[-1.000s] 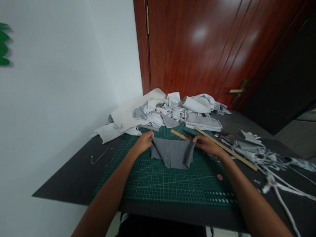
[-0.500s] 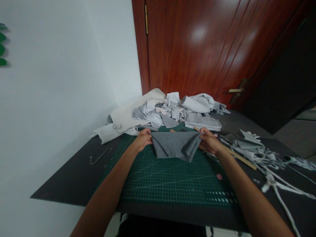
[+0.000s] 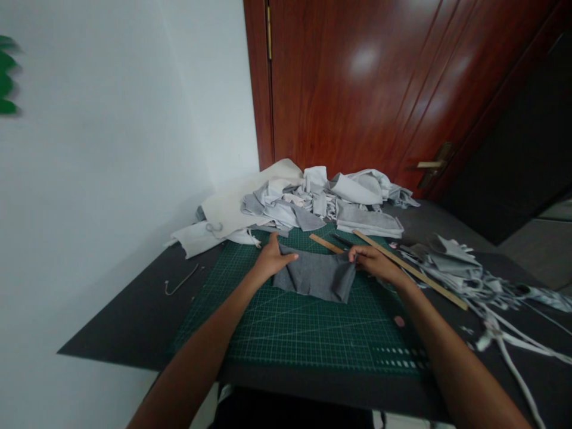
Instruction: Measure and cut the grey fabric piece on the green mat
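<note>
A dark grey piece of fabric [image 3: 315, 277] is stretched between my two hands over the green cutting mat [image 3: 304, 339]. Its upper edge sags slightly, and folds run down near both ends. My left hand [image 3: 271, 260] has the upper left corner, with its thumb laid across the front and one finger pointing up past the edge; its other fingers are hidden. At the upper right corner, my right hand [image 3: 370, 262] pinches the cloth. Whether the lower edge touches the mat I cannot tell. Just behind the cloth lies a short wooden strip [image 3: 325, 243].
Grey and white fabric scraps [image 3: 308, 199] are heaped at the back against the red-brown door [image 3: 339, 89]. A long wooden ruler [image 3: 429, 277] lies to the right, beside more scraps and cords [image 3: 460, 268]. A thin bent cord [image 3: 181, 281] lies on the left.
The grey fabric has come a little lower and nearer, and its top edge has slackened. My left thumb has moved across its front; my right hand has shifted slightly inward.
</note>
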A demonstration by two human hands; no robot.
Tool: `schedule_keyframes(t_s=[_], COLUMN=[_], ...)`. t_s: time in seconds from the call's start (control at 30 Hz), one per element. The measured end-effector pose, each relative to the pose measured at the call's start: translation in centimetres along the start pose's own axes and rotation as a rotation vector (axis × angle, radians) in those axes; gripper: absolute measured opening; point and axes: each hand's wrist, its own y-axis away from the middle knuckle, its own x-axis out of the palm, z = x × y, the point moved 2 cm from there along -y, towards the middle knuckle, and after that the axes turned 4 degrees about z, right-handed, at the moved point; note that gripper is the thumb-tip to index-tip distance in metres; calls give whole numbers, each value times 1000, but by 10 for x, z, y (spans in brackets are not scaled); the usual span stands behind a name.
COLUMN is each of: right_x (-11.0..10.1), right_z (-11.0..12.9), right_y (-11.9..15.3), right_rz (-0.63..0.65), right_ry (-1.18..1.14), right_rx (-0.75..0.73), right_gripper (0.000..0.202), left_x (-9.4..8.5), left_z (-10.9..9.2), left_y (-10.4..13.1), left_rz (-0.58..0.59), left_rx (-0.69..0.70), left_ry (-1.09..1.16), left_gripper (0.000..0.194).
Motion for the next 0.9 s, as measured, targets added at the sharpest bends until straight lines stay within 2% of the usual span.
schedule_keyframes(t_s=[0.03,0.1,0.17,0.23,0.43,0.5,0.57,0.63,0.7,0.8,0.9], right_x=[0,0,-3,-6,-16,-20,-21,-18,-11,-3,-2], right_z=[1,3,2,-2,-12,-8,-1,7,10,5,-4], right_y=[1,4,5,5,-1,0,2,5,8,15,18], right_rz=[14,26,9,-30,-196,-257,-293,-209,-7,289,377], right_ry=[10,26,40,53,178,251,331,389,384,344,400], right_rx=[18,56,91,117,109,75,2,-107,-162,-80,4], right_gripper=[15,15,16,16,14,9,16,25,33,53,75], left_x=[2,3,2,-2,-21,-23,-24,-28,-36,-44,-43], left_z=[0,1,4,5,-7,-12,-12,-7,0,7,4], left_y=[2,3,1,-1,6,10,12,12,11,10,12], left_rz=[10,30,49,70,133,245,394,496,554,656,635], left_rx=[9,23,37,65,249,332,361,333,300,238,229], left_ry=[-56,-160,-225,-265,-372,-405,-422,-418,-405,-373,-382], left_gripper=[64,48,29,21,38,43,50,55,61,76,75])
